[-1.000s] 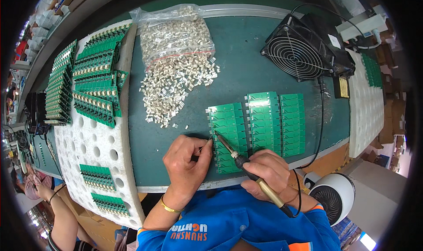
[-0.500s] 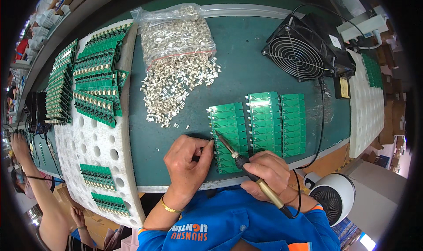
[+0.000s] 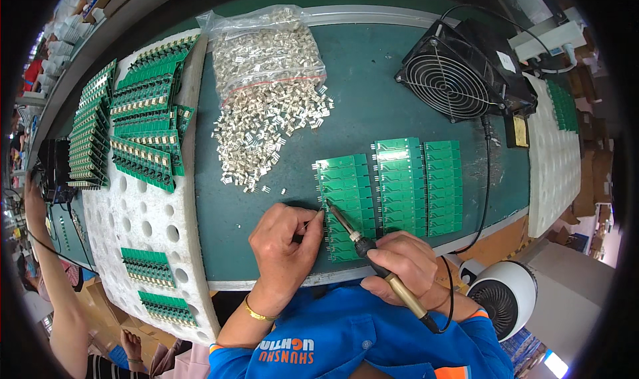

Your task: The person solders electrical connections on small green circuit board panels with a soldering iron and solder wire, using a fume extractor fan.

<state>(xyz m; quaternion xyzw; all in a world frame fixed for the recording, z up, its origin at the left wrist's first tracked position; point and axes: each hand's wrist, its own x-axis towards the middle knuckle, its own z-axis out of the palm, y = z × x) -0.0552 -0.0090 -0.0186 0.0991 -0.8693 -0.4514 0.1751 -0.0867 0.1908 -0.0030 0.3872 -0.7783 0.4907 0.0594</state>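
Observation:
My right hand [image 3: 404,264] is wrapped round a soldering iron [image 3: 401,288] with a dark grip and a brass-coloured handle. Its tip is on the left part of a green circuit board panel [image 3: 348,209], the leftmost of three on the bench. Close to the tip, my left hand [image 3: 286,240] is closed in a pinch at the panel's left edge. What its fingertips hold is too small to make out. Small pins stick out along that edge. Two more green panels [image 3: 401,187] [image 3: 443,187] lie to the right.
Small white connectors [image 3: 256,136] spill from a clear plastic bag [image 3: 266,49] beyond my left hand. At left, a white foam board [image 3: 140,219] bears several populated circuit boards [image 3: 143,92]. A black fan [image 3: 446,82] stands back right, its cable [image 3: 486,179] running down. A co-worker's arm [image 3: 56,279] reaches in at far left.
My hands and the iron stay almost where they were, with the tip on the same panel. At far left, the co-worker's reaching arm has shifted farther forward.

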